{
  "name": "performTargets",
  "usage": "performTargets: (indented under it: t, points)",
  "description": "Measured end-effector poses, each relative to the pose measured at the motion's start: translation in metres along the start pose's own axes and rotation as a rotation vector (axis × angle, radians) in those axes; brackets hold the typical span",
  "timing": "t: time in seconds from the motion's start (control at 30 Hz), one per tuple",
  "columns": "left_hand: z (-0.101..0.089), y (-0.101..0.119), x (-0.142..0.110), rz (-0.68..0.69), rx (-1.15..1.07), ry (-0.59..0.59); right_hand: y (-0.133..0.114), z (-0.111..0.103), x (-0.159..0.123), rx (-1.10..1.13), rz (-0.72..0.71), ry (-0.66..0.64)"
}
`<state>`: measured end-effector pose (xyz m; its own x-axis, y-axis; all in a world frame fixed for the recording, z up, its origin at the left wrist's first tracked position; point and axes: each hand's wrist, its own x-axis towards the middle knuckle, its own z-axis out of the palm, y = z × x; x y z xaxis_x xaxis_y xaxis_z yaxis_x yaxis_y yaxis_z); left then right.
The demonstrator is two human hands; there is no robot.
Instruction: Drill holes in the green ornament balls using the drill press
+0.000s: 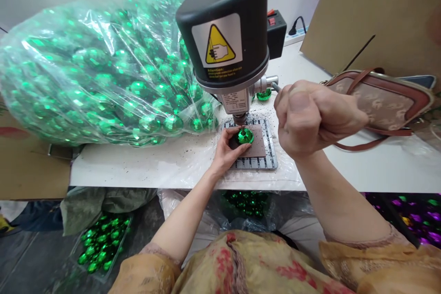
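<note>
My left hand (230, 149) grips a shiny green faceted ball (245, 136) between thumb and fingers. The ball rests on a brown square pad (259, 147) on the slotted metal base (271, 158) of a small drill press (223, 23). Right above the ball is the press's chuck (240, 118); the bit appears to meet the ball's top. My right hand (306, 117) is closed around the feed lever (275, 86) at the press's right side, and most of that lever is hidden by the fingers. Dark shavings lie scattered about the base.
A big clear bag (103, 69) of green balls fills the left of the white table (113, 163). To the right are a handbag (389, 101) and a cardboard box (375, 18). Below stand a bin of green balls (103, 241) and purple ones (415, 218). Another green ball (264, 95) sits behind the press.
</note>
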<state>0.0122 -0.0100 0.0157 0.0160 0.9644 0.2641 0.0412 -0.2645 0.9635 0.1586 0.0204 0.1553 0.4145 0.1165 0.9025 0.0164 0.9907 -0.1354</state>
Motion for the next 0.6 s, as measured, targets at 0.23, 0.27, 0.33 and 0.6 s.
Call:
performTargets:
  t: [0.23, 0.27, 0.33, 0.6]
  points:
    - [0.0, -0.001, 0.001, 0.027, -0.011, -0.017, 0.002, -0.007, -0.006, -0.004, -0.047, -0.068]
    - [0.0, -0.001, 0.001, 0.029, -0.005, -0.018, 0.001, -0.008, -0.007, -0.02, -0.043, -0.068]
    - [0.0, -0.002, 0.001, 0.035, 0.005, -0.017, 0.001, -0.011, -0.01, -0.04, -0.035, -0.066]
    - [-0.001, -0.006, 0.001, 0.05, 0.032, -0.01, -0.009, -0.016, -0.012, 0.011, -0.008, -0.132]
